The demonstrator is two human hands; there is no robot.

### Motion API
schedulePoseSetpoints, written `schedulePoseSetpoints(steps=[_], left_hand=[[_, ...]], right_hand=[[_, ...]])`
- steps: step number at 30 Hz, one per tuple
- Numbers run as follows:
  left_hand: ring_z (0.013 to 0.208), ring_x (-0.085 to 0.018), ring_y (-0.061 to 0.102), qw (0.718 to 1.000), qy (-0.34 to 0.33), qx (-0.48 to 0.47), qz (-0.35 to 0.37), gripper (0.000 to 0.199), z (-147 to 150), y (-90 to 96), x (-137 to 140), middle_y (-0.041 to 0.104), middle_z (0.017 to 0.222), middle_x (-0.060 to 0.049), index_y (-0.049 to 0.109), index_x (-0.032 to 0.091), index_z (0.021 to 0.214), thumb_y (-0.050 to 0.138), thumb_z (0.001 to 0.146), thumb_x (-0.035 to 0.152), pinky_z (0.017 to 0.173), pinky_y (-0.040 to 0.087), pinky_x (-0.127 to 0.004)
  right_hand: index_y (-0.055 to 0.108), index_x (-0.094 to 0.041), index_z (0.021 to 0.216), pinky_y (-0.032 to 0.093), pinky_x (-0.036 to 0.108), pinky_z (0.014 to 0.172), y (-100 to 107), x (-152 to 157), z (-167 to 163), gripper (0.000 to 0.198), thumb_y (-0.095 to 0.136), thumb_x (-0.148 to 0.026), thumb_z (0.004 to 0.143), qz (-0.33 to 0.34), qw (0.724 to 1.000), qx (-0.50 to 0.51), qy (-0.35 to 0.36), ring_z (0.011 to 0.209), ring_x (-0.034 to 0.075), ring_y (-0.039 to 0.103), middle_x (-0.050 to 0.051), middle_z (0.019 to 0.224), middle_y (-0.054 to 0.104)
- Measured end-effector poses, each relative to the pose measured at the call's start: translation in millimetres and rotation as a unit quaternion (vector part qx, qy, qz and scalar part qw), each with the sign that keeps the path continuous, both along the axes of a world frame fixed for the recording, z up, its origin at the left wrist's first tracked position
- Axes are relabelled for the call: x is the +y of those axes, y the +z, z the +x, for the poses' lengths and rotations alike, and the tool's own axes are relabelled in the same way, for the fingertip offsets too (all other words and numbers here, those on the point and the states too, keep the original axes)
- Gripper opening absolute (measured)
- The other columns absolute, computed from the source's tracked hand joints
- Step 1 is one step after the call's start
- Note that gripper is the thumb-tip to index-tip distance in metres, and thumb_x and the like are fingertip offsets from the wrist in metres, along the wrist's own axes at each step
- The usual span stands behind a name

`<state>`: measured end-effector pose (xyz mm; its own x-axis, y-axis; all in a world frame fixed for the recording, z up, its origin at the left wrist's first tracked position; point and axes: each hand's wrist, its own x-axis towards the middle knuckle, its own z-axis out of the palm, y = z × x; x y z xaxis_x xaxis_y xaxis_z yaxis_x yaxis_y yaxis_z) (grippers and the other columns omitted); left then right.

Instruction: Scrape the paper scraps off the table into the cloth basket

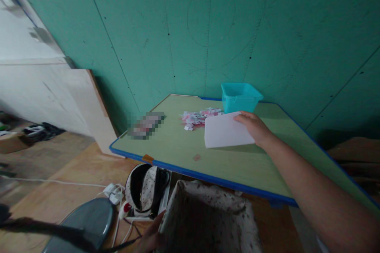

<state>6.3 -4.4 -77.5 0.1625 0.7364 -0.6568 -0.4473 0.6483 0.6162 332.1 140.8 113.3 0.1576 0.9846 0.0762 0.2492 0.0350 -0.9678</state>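
Note:
My right hand (pixel 252 126) reaches in from the right and is closed on the edge of a white rectangular box (pixel 225 131), held tilted over the table. What is inside the box is hidden from me. A pile of small white and pink paper scraps (pixel 192 118) lies just behind and left of it. Behind the box stands a turquoise plastic bin (pixel 240 97). Low in the view, my left hand (pixel 151 238) grips the left side of a fabric-lined basket (pixel 249 221) below the table edge; its fingers are partly hidden and dark.
The pale green table (pixel 166 146) has a blue edge and touches the green wall (pixel 178 27). A pixelated flat item (pixel 147 125) lies at its left. Below are a spotted bag (pixel 148 187), a grey stool (pixel 83 221) and white cables with a plug (pixel 113 193).

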Motion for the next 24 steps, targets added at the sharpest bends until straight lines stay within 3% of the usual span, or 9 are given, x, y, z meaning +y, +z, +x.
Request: schedulePoseSetpoints(steps=[8,14,17,20,22,24], left_hand=[[0.085,-0.032,0.060,1.000,0.018,0.018,0.013,0.083,-3,-11.0,1,0.071,0.064,-0.002,0.042,0.016,0.119,0.056,0.038,0.008,0.070,0.046,-0.037],[0.081,-0.031,0.060,0.997,-0.024,0.059,0.051,0.068,-5,-18.9,5,0.070,0.063,-0.002,0.054,0.017,0.106,0.059,0.039,0.011,0.067,0.046,-0.036],[0.079,-0.029,0.059,0.994,0.000,0.085,0.070,0.052,-7,-20.2,7,0.070,0.061,0.000,0.062,0.019,0.089,0.059,0.038,0.010,0.067,0.046,-0.034],[0.066,-0.024,0.059,0.993,0.025,0.097,0.069,0.041,-9,-22.4,10,0.070,0.058,0.004,0.063,0.022,0.075,0.059,0.037,0.006,0.061,0.045,-0.031],[0.060,-0.021,0.058,0.991,0.035,0.106,0.067,0.043,-12,-23.5,12,0.070,0.058,0.005,0.062,0.022,0.074,0.059,0.036,0.002,0.055,0.044,-0.027],[0.057,-0.019,0.057,0.990,0.038,0.118,0.063,0.053,-15,-22.4,14,0.070,0.056,0.004,0.061,0.017,0.086,0.058,0.037,-0.001,0.051,0.042,-0.025]], right_hand=[[0.051,-0.018,0.074,0.031,0.023,0.044,-4,5,4,0.019,0.053,-0.033,0.062,0.041,0.997,0.040,-0.047,0.049,0.011,0.046,-0.003,0.058,0.051],[0.055,-0.018,0.084,0.038,0.024,0.054,-10,5,3,0.026,0.059,-0.032,0.063,-0.015,0.994,0.019,0.106,0.060,0.012,0.052,0.000,0.072,0.059],[0.054,-0.017,0.089,0.038,0.024,0.055,-12,2,-1,0.028,0.059,-0.031,0.065,-0.052,0.985,-0.024,0.163,0.064,0.012,0.053,0.002,0.078,0.060],[0.052,-0.016,0.093,0.038,0.023,0.053,-12,-2,-5,0.031,0.058,-0.032,0.067,-0.096,0.969,-0.039,0.222,0.064,0.012,0.054,0.003,0.079,0.061],[0.051,-0.014,0.093,0.039,0.023,0.054,-12,-4,-6,0.032,0.059,-0.032,0.067,-0.121,0.958,-0.040,0.257,0.065,0.012,0.055,0.003,0.079,0.061],[0.050,-0.014,0.093,0.041,0.024,0.058,-12,-6,-8,0.033,0.059,-0.032,0.068,-0.132,0.951,-0.037,0.277,0.068,0.013,0.056,0.004,0.082,0.061]])
